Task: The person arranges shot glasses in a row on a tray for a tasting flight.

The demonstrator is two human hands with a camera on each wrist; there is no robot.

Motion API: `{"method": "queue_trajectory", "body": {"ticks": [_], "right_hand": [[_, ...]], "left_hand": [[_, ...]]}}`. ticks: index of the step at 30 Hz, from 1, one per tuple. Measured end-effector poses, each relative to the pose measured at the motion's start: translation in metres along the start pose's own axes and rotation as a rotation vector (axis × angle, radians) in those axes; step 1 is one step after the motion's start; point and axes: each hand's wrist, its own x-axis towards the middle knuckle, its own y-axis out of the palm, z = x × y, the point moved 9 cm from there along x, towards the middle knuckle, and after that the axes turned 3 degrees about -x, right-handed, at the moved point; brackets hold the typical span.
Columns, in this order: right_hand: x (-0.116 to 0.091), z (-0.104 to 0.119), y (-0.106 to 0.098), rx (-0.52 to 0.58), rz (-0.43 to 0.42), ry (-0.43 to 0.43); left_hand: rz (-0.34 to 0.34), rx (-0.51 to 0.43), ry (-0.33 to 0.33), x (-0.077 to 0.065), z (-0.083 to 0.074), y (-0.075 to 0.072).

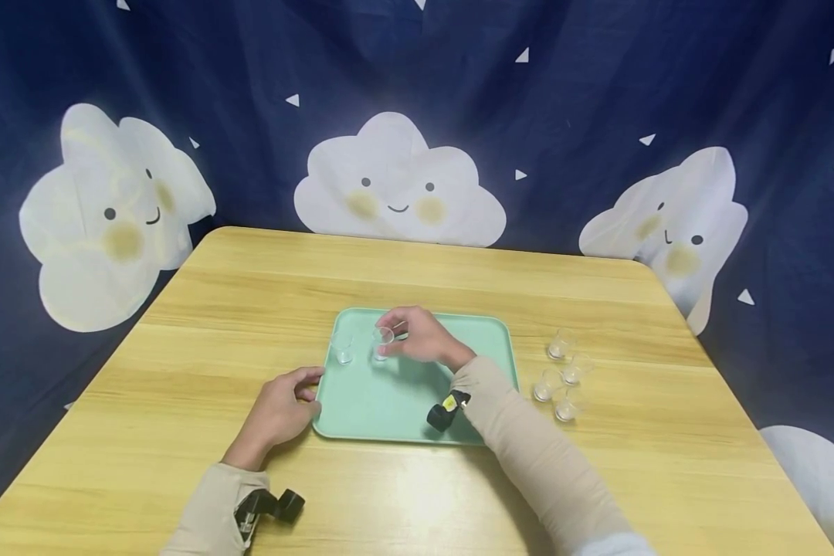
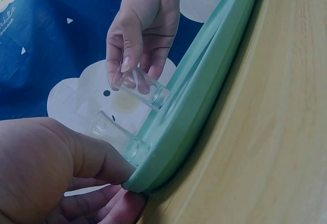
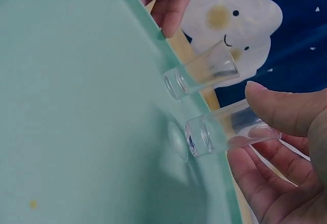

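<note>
My right hand pinches a clear shot glass between thumb and fingers, upright and close over the pale green tray. A second clear shot glass stands upright on the tray, just left of the held one, near the tray's left rim. At that rim is my left hand, with the thumb against the edge and the fingers along its outer side, gripping it. In the left wrist view the left thumb partly covers the standing glass.
Several more clear shot glasses stand grouped on the wooden table to the right of the tray. Behind the table hangs a dark blue curtain with white clouds. A black wrist camera hangs over the tray from the right sleeve.
</note>
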Motion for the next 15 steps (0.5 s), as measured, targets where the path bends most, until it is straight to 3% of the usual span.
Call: {"method": "queue_trajectory", "body": {"ticks": [15], "right_hand": [[0.0022, -0.0007, 0.0081, -0.045, 0.019, 0.021]], "left_hand": [[-0.001, 0.009, -0.003, -0.0001, -0.0012, -0.0003]]}}
